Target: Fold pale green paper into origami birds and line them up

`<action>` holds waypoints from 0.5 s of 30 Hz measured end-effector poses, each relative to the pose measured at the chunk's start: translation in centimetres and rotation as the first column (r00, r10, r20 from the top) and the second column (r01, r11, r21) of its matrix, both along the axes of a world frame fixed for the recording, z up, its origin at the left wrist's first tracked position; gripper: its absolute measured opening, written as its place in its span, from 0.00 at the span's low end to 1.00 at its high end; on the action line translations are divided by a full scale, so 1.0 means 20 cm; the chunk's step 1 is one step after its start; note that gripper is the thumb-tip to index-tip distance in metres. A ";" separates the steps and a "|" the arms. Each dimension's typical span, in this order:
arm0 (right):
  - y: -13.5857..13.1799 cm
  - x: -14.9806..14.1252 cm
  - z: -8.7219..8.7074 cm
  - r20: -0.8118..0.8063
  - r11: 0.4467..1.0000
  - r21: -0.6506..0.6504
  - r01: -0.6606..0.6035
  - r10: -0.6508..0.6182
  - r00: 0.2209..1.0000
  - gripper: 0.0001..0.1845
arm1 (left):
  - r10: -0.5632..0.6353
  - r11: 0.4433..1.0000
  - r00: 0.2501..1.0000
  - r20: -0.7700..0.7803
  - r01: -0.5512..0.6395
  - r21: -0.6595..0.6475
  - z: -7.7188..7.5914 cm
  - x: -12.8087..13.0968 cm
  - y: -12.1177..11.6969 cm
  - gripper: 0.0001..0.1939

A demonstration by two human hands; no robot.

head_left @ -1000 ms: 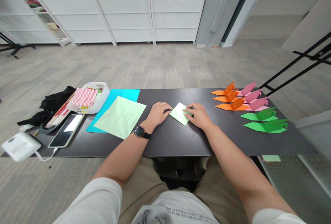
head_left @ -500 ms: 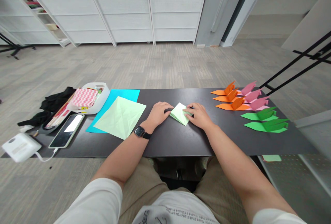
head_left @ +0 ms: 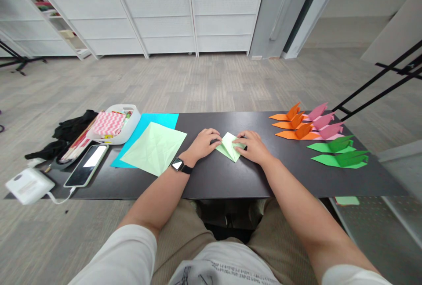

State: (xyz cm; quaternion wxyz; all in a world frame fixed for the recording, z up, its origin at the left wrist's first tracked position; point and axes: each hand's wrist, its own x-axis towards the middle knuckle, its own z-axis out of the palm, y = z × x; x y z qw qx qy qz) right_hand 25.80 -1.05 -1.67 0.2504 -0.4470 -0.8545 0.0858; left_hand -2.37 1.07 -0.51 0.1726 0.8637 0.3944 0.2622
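On the dark table in front of me lies a small folded piece of pale green paper (head_left: 230, 148), its layers partly spread so that creases run down to the near point. My left hand (head_left: 205, 143) pinches it at the left corner, fingers curled and thumb at the edge. From the other side, my right hand (head_left: 253, 146) grips the right part, with fingertips over the paper and the thumb low at its edge. The right corner is partly hidden by these fingers.
At left, a pale green sheet (head_left: 154, 149) overlaps a blue sheet (head_left: 161, 119). Beyond are a white basket (head_left: 131, 126), phone (head_left: 86, 166) and white charger (head_left: 29, 185). At right stand orange paper cranes (head_left: 292, 126), pink cranes (head_left: 326, 122) and green cranes (head_left: 343, 159).
The folded paper's upper layer has been opened out and its creased inside now shows near the front point. Both hands have stayed at its sides, shifting only slightly.
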 end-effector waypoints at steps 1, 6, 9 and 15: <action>0.00 -0.01 0.00 0.005 1.000 -0.002 -0.011 0.011 1.000 0.12 | 0.016 1.000 1.000 0.004 -0.016 -0.005 0.00 0.00 0.00 0.08; -0.01 -0.03 0.01 0.026 1.000 0.000 -0.021 0.021 0.999 0.12 | 0.062 0.998 0.998 0.004 -0.062 -0.015 0.00 0.03 -0.01 0.06; -0.01 -0.04 0.01 0.039 1.000 0.005 -0.019 0.019 0.999 0.10 | 0.103 0.994 0.995 -0.009 -0.103 -0.021 -0.01 0.05 -0.01 0.05; -0.02 -0.06 0.02 0.049 0.999 -0.020 -0.042 0.043 0.998 0.09 | 0.161 0.987 0.987 -0.030 -0.161 0.007 -0.03 0.12 -0.02 0.04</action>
